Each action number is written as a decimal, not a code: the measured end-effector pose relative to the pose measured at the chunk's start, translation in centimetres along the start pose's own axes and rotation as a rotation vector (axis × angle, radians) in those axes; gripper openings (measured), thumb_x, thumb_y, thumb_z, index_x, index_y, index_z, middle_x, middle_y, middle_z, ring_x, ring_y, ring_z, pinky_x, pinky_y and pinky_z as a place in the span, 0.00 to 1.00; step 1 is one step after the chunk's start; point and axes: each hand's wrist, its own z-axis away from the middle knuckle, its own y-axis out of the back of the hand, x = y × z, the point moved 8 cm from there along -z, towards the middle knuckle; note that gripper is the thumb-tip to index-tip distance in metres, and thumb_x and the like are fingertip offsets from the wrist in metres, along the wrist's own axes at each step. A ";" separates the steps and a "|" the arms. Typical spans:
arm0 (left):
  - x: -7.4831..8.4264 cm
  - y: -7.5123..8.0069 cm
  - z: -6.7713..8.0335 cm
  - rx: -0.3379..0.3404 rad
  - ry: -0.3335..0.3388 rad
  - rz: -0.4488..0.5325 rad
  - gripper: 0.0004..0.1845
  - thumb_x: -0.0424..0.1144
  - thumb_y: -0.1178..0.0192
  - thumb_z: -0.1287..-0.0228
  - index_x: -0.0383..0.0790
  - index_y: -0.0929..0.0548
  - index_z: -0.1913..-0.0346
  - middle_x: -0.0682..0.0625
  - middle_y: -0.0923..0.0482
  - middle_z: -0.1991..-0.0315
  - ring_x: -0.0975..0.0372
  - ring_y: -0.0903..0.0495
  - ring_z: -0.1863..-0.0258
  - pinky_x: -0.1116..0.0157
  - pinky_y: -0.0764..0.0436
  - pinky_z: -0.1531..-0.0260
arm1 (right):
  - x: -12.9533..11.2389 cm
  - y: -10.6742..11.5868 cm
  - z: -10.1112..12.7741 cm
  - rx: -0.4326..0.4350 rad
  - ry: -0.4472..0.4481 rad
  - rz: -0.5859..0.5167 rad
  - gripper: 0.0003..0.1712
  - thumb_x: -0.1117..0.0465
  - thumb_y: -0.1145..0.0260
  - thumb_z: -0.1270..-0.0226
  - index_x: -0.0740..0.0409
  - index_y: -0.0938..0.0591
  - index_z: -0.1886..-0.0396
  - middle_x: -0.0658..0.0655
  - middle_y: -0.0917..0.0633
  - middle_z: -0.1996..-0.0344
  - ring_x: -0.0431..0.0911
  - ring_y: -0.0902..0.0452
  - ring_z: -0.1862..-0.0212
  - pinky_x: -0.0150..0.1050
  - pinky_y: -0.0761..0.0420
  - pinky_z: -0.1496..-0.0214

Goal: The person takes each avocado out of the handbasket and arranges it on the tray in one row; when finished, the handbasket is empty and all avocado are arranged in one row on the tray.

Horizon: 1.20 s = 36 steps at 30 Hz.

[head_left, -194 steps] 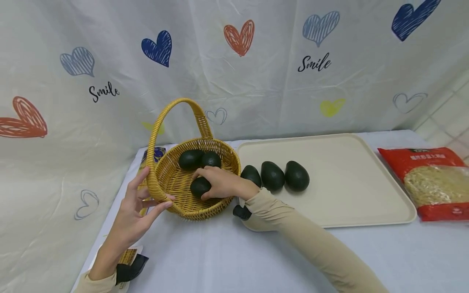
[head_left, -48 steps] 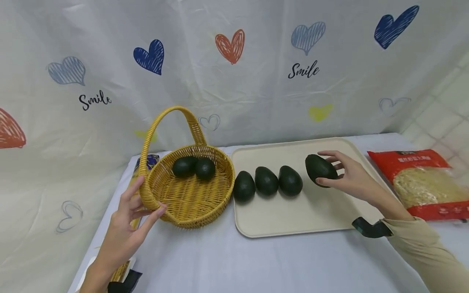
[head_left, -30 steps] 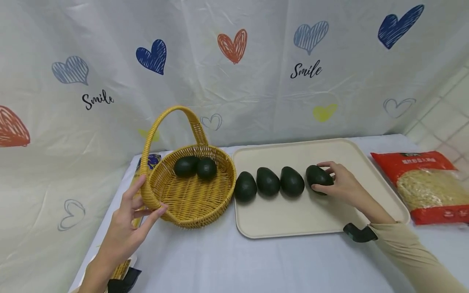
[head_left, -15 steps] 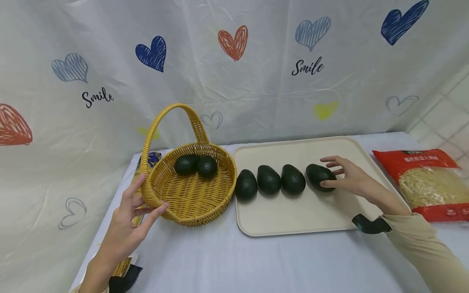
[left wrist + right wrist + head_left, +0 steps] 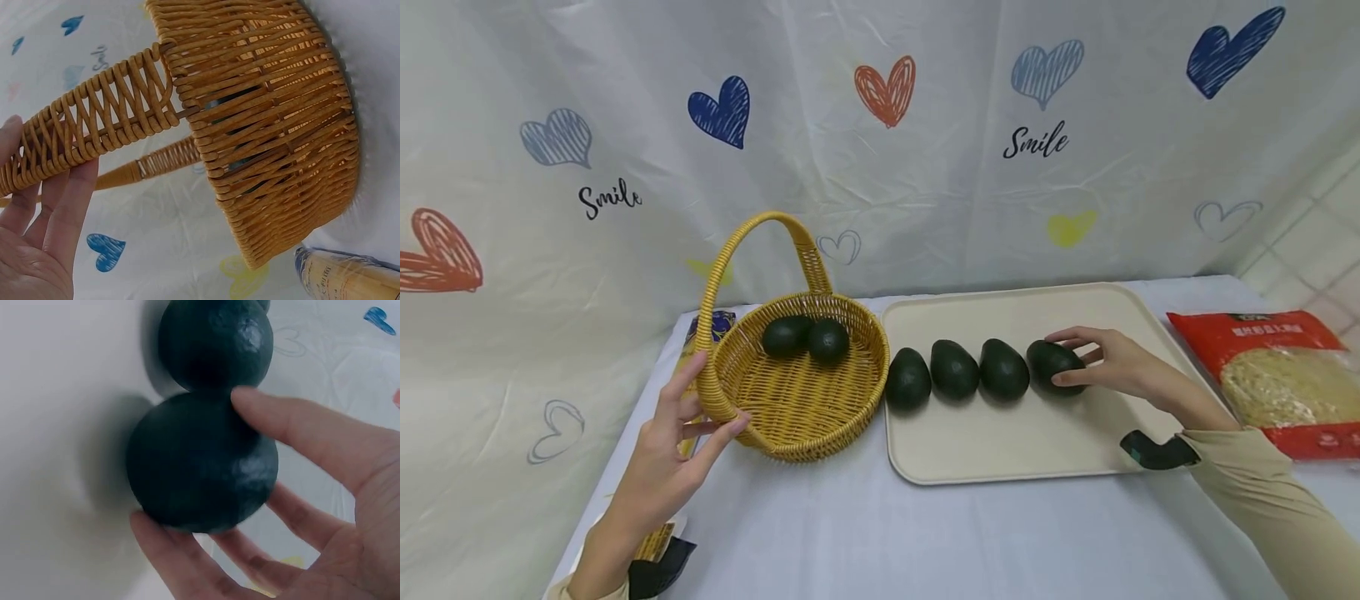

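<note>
A yellow wicker basket (image 5: 797, 408) stands on the table with two dark green avocados (image 5: 786, 336) at its back. My left hand (image 5: 718, 392) grips the base of the basket's handle (image 5: 94, 137), thumb on the inside and fingers on the outside. On the cream tray (image 5: 1060, 433) several avocados lie in a row. My right hand (image 5: 1063, 360) pinches the rightmost avocado (image 5: 1043, 365) between thumb and fingers. In the right wrist view this avocado (image 5: 162, 456) rests on the tray and touches its neighbour (image 5: 215, 340).
A red packet of dry noodles (image 5: 1277, 379) lies right of the tray. A flat printed packet (image 5: 711, 321) sticks out from behind the basket at the left. A white cloth with hearts (image 5: 925, 167) hangs close behind the table.
The right hand carried the avocado down onto the tray and set it at the right end of the row, then closed its fingers on it again. The left hand stayed on the basket.
</note>
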 end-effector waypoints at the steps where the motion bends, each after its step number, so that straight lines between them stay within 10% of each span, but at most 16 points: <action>1: 0.0 0.0 0.0 -0.001 0.004 0.001 0.48 0.25 0.30 0.34 0.33 0.48 0.18 0.43 0.11 0.59 0.63 0.12 0.59 0.75 0.14 0.55 | 0.1 -0.1 0.0 -0.006 -0.005 -0.017 0.37 0.57 0.22 0.34 0.64 0.24 0.29 0.75 0.23 0.37 0.59 0.17 0.48 0.41 0.18 0.53; 15: 0.2 -0.1 0.2 0.037 -0.007 0.000 0.53 0.17 0.29 0.42 0.32 0.48 0.18 0.44 0.10 0.59 0.71 0.14 0.55 0.76 0.15 0.55 | 0.7 -0.7 0.6 -0.055 -0.052 -0.133 0.38 0.56 0.29 0.26 0.63 0.32 0.23 0.75 0.29 0.34 0.51 0.14 0.51 0.38 0.14 0.51; 21: 0.4 0.1 0.3 0.055 -0.032 -0.015 0.56 0.13 0.27 0.49 0.31 0.47 0.19 0.42 0.10 0.60 0.75 0.15 0.55 0.77 0.15 0.56 | 0.7 -0.6 1.0 -0.065 -0.005 -0.102 0.40 0.56 0.27 0.28 0.62 0.33 0.23 0.73 0.27 0.34 0.58 0.17 0.44 0.53 0.19 0.43; 36: 0.5 -0.1 -0.1 0.042 -0.058 0.004 0.48 0.24 0.29 0.37 0.30 0.47 0.19 0.42 0.11 0.60 0.74 0.15 0.55 0.77 0.15 0.56 | 0.1 0.2 1.2 -0.029 0.100 -0.060 0.39 0.62 0.22 0.35 0.63 0.28 0.27 0.71 0.24 0.32 0.67 0.22 0.39 0.68 0.23 0.41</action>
